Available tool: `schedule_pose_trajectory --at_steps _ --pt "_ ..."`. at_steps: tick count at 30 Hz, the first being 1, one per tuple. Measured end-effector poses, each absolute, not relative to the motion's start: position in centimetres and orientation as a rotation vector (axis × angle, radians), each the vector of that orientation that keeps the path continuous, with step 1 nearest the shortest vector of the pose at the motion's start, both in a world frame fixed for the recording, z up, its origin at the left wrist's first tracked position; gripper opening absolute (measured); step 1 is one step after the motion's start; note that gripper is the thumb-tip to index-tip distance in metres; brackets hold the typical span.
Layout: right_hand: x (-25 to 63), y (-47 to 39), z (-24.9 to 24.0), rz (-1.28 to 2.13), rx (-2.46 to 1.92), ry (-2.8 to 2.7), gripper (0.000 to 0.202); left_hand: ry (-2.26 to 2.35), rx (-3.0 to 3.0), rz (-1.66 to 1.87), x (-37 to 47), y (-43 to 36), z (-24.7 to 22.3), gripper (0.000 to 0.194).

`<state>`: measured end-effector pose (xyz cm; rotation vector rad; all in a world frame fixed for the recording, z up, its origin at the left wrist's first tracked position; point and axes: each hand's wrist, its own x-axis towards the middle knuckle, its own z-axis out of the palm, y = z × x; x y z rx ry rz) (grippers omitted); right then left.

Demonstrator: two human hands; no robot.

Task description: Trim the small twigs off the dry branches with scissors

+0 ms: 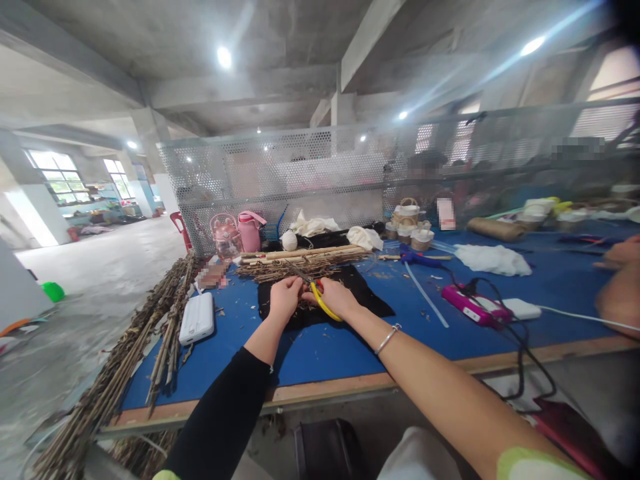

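Observation:
Over a black cloth (367, 293) on the blue table (320, 357), my two hands are close together. My right hand (333, 297) is wrapped round yellow-handled cutters (325, 305), whose dark jaws point up and left. Just left of them, my left hand (287, 297) is closed in a pinch; what its fingers hold is too small to make out. Small brown plant scraps lie under and around the fingers. Right behind the hands, a row of thin dry twigs (285, 268) and paler sticks (320, 252) lies across the table.
Long dry stalks (135, 333) hang over the table's left end, beside a white power bank (197, 319). Pink bottles (249, 232) stand behind. To the right are a blue glue gun (423, 259), a magenta power strip (475, 305) and another person's hand (620, 287).

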<state>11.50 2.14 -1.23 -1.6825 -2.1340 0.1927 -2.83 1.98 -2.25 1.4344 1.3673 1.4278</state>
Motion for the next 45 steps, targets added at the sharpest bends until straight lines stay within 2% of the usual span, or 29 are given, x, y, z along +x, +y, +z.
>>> schedule_pose_trajectory --at_steps 14,22,26,32,38,45 --pt "11.9 2.0 -1.1 0.182 -1.612 -2.229 0.061 1.376 1.52 1.486 -3.1 1.8 -1.8 0.03" --pt "12.1 2.4 -0.9 0.18 -1.663 -2.118 0.055 1.405 1.485 1.507 -3.2 2.3 -2.2 0.039" --pt "12.4 2.8 -1.0 0.203 -1.639 -2.035 0.052 1.358 1.432 1.38 -3.0 2.2 -2.1 0.041" --pt "12.5 3.2 -1.3 0.256 -1.62 -2.035 0.049 1.243 1.687 1.189 -2.5 1.4 -2.0 0.031" --pt "11.9 2.6 -1.3 0.222 -1.625 -2.021 0.055 1.264 1.651 1.22 -2.3 1.6 -2.6 0.021" --pt "11.8 2.2 -0.9 0.167 -1.602 -1.992 0.053 1.298 1.664 1.204 -2.3 2.0 -3.1 0.022"
